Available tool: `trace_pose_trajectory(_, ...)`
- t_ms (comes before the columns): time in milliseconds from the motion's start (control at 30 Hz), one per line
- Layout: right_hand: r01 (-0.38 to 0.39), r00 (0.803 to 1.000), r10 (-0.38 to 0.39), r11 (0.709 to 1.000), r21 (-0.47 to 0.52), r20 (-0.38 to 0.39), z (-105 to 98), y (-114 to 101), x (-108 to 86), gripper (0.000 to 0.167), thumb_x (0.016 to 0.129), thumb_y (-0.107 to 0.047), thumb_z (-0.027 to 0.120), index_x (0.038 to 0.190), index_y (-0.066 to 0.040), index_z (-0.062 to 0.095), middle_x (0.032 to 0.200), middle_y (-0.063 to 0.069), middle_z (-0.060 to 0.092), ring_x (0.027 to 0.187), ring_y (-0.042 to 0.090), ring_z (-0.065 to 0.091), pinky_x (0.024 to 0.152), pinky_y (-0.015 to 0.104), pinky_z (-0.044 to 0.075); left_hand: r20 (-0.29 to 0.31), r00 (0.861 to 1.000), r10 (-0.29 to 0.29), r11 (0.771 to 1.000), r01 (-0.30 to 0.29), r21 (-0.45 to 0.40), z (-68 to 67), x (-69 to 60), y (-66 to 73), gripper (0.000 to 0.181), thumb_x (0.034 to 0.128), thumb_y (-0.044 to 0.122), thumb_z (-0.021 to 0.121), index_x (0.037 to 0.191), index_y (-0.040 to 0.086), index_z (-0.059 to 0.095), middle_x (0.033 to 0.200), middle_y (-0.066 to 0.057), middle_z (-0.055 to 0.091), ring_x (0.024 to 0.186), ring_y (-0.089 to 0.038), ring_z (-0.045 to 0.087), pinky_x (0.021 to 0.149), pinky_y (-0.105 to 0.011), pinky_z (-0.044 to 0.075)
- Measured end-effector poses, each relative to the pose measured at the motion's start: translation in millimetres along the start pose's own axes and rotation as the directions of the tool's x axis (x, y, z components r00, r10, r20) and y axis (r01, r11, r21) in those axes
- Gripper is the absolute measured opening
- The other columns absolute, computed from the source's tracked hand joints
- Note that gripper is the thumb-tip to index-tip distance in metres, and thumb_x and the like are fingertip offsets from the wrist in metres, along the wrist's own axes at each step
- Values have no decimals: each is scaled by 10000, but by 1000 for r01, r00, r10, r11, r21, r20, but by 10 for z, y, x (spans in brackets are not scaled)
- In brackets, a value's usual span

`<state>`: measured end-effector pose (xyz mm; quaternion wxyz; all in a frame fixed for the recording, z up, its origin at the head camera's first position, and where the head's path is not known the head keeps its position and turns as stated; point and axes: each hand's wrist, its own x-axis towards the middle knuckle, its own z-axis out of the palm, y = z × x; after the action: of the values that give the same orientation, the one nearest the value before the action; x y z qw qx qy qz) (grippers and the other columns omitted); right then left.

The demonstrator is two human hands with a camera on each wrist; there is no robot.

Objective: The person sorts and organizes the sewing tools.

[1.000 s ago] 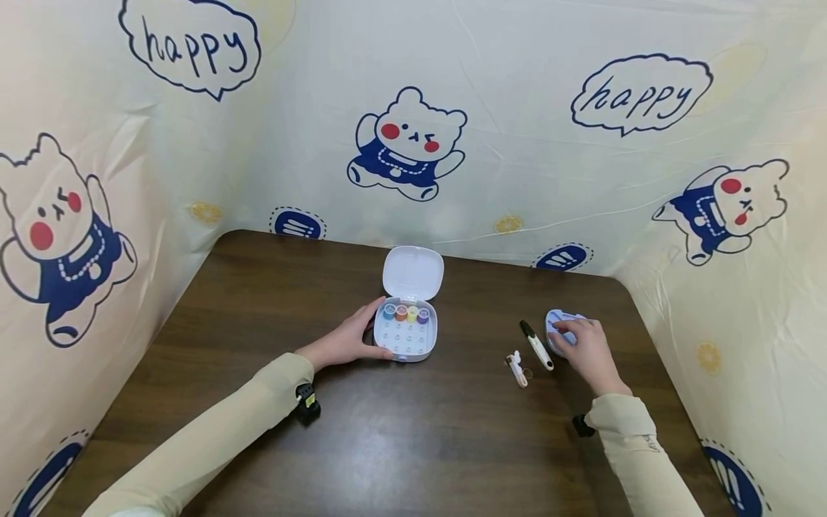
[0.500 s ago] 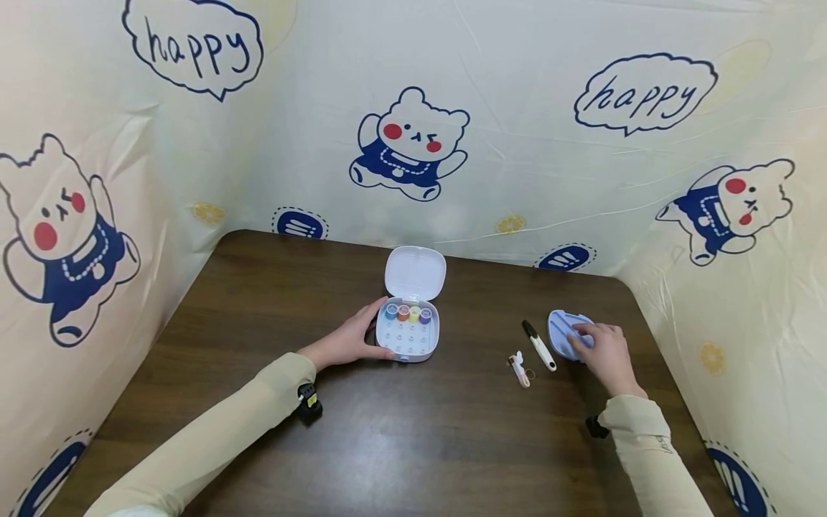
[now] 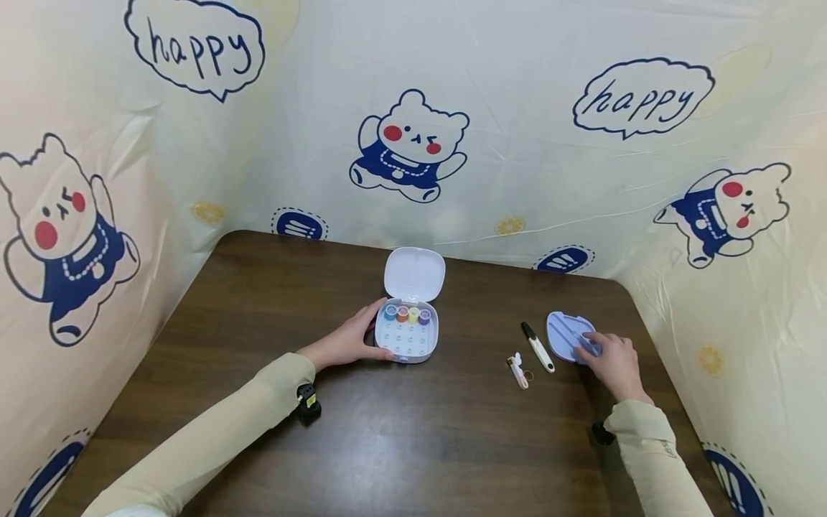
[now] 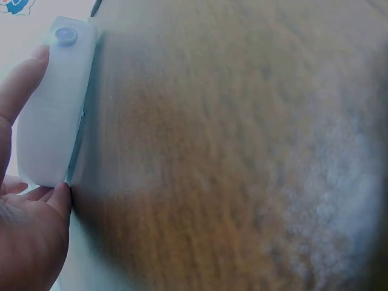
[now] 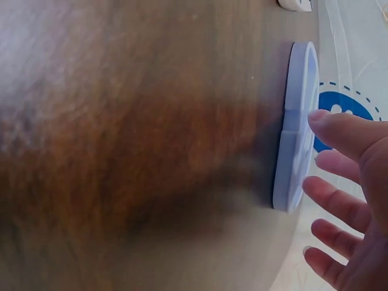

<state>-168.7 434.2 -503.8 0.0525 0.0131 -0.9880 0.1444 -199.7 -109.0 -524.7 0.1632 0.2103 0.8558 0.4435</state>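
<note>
My left hand point(image 3: 352, 340) holds the left side of a small white hinged box point(image 3: 432, 346), its thumb at the front and fingers along the side. The box's lid point(image 3: 414, 275) stands raised. Inside, a row of coloured thread spools point(image 3: 408, 314) sits above rows of small pegs. In the left wrist view, the box's front point(image 4: 53, 115) has a round button. At the right, my right hand point(image 3: 617, 365) is at the right edge of a light blue moulded tray point(image 3: 564, 332). In the right wrist view its fingers are spread beside the tray, the thumb tip at the rim.
Left of the tray lies a slim white tool with a black end point(image 3: 538, 347). Nearby is a small white and pink clipper-like item point(image 3: 517, 371) with a ring. Printed cloth point(image 3: 517, 165) hangs behind the brown table point(image 3: 413, 445) and at its sides.
My right hand has moved right across the blue tray to its right edge, uncovering more of the tray. The left hand and the box have stayed in place.
</note>
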Motion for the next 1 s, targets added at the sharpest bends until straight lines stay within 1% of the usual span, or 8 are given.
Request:
trace_pose_trajectory(100, -29, 998, 30, 999, -16, 47, 1, 31, -5, 506, 926, -301, 786, 1263, 62, 680, 1271, 390, 609, 1117, 584, 469, 924, 699, 368, 0, 1000, -3, 1000, 3, 7, 15, 1, -17, 1202, 820, 481, 883, 1675, 103, 128, 1669, -202, 264, 1520, -369, 299, 1209, -573, 288)
trace_pose_trajectory(200, -44, 997, 46, 999, -25, 69, 6, 69, -6, 539, 931, -336, 774, 1270, 70, 667, 1290, 406, 585, 1123, 602, 450, 922, 714, 358, -4, 1000, 1, 1000, -1, 8, 27, -2, -31, 1204, 818, 496, 881, 1675, 107, 130, 1663, -202, 274, 1514, -372, 308, 1205, -579, 292)
trace_pose_trajectory(433, -31, 998, 32, 999, -18, 62, 83, 125, -34, 516, 940, -341, 773, 1254, 59, 691, 1260, 388, 616, 1095, 601, 481, 871, 697, 379, -5, 1000, -2, 1000, 2, -11, 36, -41, -58, 1194, 817, 429, 901, 1667, 73, 141, 1652, -231, 277, 1511, -390, 310, 1210, -572, 285)
trace_pose_trajectory(633, -6, 1000, 6, 1000, -12, 23, 51, 92, -20, 484, 937, -308, 776, 1234, 67, 705, 1215, 391, 632, 1075, 613, 497, 851, 699, 379, -11, 1000, 4, 1000, -4, -26, 22, -23, -33, 1187, 822, 422, 898, 1667, 73, 141, 1650, -230, 276, 1507, -391, 314, 1210, -576, 286)
trace_pose_trajectory(867, -7, 999, 7, 1000, -5, 41, 16, 89, 1, 477, 943, -310, 776, 1237, 60, 711, 1179, 377, 651, 1064, 606, 507, 837, 686, 380, -9, 1000, 6, 1000, -6, -12, 11, -8, -7, 1192, 819, 416, 902, 1666, 64, 140, 1653, -234, 274, 1510, -392, 311, 1211, -573, 283)
trace_pose_trajectory(1000, -2, 999, 2, 1000, -4, 35, 12, 98, 2, 469, 939, -307, 781, 1228, 56, 714, 1153, 367, 656, 1047, 600, 514, 815, 673, 387, -13, 1000, 5, 1000, -5, -12, 17, -3, -4, 1191, 817, 415, 904, 1667, 72, 144, 1652, -234, 277, 1511, -392, 310, 1211, -573, 282)
